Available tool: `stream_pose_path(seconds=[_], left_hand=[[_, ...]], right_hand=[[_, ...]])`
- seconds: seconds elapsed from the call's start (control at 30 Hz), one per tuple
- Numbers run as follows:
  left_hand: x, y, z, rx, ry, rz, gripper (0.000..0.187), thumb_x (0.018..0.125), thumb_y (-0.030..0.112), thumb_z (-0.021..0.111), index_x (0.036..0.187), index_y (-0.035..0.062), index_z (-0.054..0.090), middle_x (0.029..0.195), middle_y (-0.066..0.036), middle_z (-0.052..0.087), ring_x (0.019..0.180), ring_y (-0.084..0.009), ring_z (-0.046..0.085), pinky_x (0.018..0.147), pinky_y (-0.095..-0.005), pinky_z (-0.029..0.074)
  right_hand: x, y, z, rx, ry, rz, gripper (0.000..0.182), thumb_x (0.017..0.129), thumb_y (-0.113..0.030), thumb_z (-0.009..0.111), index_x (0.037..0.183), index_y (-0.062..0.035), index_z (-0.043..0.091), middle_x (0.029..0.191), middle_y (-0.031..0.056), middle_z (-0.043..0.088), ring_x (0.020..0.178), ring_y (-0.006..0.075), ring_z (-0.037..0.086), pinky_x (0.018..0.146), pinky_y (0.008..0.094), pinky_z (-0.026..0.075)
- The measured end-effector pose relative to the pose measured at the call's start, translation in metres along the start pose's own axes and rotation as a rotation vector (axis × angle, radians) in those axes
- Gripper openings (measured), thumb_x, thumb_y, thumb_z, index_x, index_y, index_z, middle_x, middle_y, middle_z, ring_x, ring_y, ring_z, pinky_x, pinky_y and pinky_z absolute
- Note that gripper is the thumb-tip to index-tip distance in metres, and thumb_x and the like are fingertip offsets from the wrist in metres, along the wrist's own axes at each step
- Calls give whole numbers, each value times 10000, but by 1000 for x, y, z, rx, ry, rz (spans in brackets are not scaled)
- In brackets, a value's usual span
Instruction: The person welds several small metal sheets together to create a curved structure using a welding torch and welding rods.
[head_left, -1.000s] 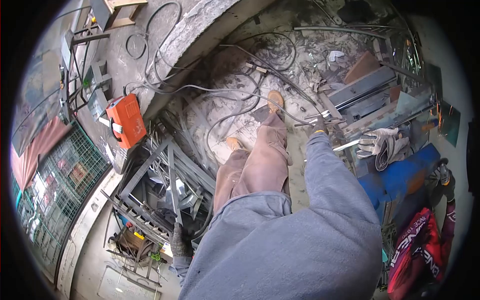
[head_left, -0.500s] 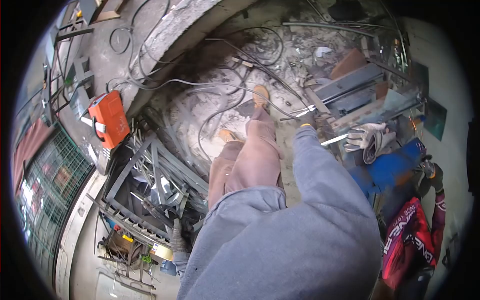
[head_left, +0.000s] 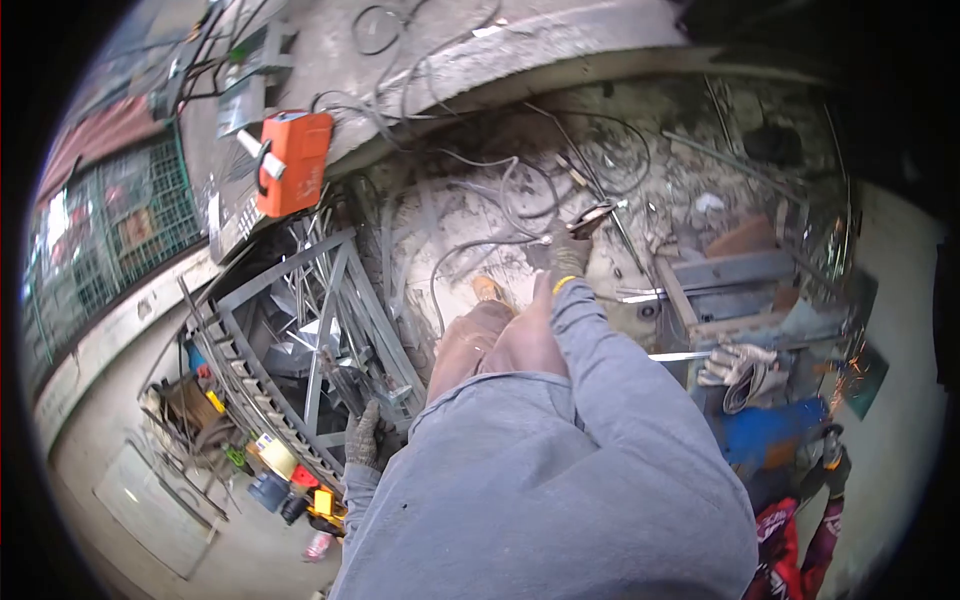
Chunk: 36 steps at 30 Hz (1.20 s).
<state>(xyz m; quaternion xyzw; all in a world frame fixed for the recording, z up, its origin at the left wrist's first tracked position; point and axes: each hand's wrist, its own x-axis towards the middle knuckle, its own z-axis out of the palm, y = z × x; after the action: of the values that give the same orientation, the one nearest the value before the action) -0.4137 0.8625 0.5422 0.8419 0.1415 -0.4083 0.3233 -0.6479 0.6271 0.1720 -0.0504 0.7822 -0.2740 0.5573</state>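
Observation:
My right hand (head_left: pixel 571 256), in a grey glove with a yellow cuff, is closed around a dark tool (head_left: pixel 592 216) above the rubble floor. A grey cable (head_left: pixel 480 243) runs up to this hand. Lower left, my left hand (head_left: pixel 362 438), also gloved, has its fingers curled at a dark metal piece (head_left: pixel 345 388), whose exact shape is unclear. That hand is beside a grey metal frame (head_left: pixel 318 385) heaped with metal offcuts.
An orange case (head_left: pixel 296 162) stands on the ledge at upper left. Steel profiles (head_left: pixel 735 270), a pair of work gloves (head_left: pixel 742 372) and a blue object (head_left: pixel 775 430) lie at right. A co-worker's gloved hand (head_left: pixel 836 470) holds a tool near sparks (head_left: pixel 850 385).
The view has turned, shifting the orange case right and up. My right hand has moved left relative to the steel profiles, with the dark tool now visible. My left hand stays near the metal frame.

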Motion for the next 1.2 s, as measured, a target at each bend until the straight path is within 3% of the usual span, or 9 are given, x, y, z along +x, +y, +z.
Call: stream_pose_path(seconds=[0.07, 0.1, 0.33, 0.37, 0.53, 0.63, 0.73, 1.0, 1.2], left_hand=[[13, -16, -7, -33, -40, -11, 247, 899, 246, 738, 1012, 116, 562, 649, 21, 513, 533, -111, 518, 500, -263, 449], [10, -17, 3, -41, 26, 0, 221, 897, 240, 739, 951, 124, 559, 634, 15, 506, 517, -117, 511, 468, -253, 429], [31, -49, 19, -169, -17, -28, 287, 869, 308, 770, 887, 138, 540, 604, 16, 481, 467, -118, 485, 387, -272, 351], [29, -51, 26, -215, -32, 21, 302, 857, 327, 780, 883, 136, 549, 593, 18, 479, 465, -122, 495, 388, -278, 347], [47, -69, 43, -211, 50, 36, 341, 823, 374, 806, 801, 145, 555, 571, 19, 493, 458, -124, 490, 401, -281, 350], [55, -75, 55, -239, 87, 41, 402, 811, 419, 808, 645, 168, 542, 526, 18, 494, 445, -128, 472, 419, -291, 354], [100, -99, 61, -384, 104, -62, 336, 827, 327, 805, 877, 110, 553, 583, 9, 513, 427, -125, 470, 380, -292, 367], [139, -6, 111, -738, 49, -186, 307, 844, 268, 777, 904, 164, 494, 563, 36, 440, 418, -111, 450, 358, -270, 355], [193, 87, 141, -490, -83, -64, 309, 827, 294, 789, 929, 123, 552, 597, 10, 523, 451, -126, 494, 399, -293, 409]], right_hand=[[73, 35, 12, -85, 59, -165, 293, 774, -216, 751, 959, -59, 587, 739, 50, 608, 555, 160, 559, 455, 315, 440], [-5, -66, -12, 80, -213, 3, 271, 776, -210, 759, 918, -76, 571, 702, 29, 585, 521, 147, 537, 452, 277, 451], [-106, -211, -35, 531, -930, -166, 455, 849, 25, 572, 1290, -41, 485, 1221, 180, 611, 1080, 261, 621, 896, 370, 546], [-134, -239, -39, 602, -1110, -133, 512, 845, -8, 575, 1341, -31, 453, 1272, 202, 573, 1200, 332, 564, 1085, 482, 437], [-225, -334, -35, 616, -1537, -354, 653, 873, -221, 617, 1432, 19, 381, 1414, 263, 460, 1349, 397, 430, 1169, 553, 293], [-262, -367, -28, 650, -1525, -412, 652, 888, -221, 620, 1434, 34, 370, 1397, 268, 468, 1329, 398, 451, 1176, 578, 263], [-274, -390, -17, 515, -1352, -643, 635, 895, -193, 621, 1431, 35, 370, 1374, 262, 483, 1324, 393, 455, 1169, 598, 260], [-304, -420, 42, 370, -1241, -651, 567, 900, -134, 624, 1408, 4, 414, 1329, 219, 522, 1308, 369, 480, 1158, 567, 310], [-335, -443, 140, 247, -1366, -661, 604, 885, -184, 660, 1412, -27, 410, 1310, 183, 525, 1287, 340, 487, 1153, 544, 307]])
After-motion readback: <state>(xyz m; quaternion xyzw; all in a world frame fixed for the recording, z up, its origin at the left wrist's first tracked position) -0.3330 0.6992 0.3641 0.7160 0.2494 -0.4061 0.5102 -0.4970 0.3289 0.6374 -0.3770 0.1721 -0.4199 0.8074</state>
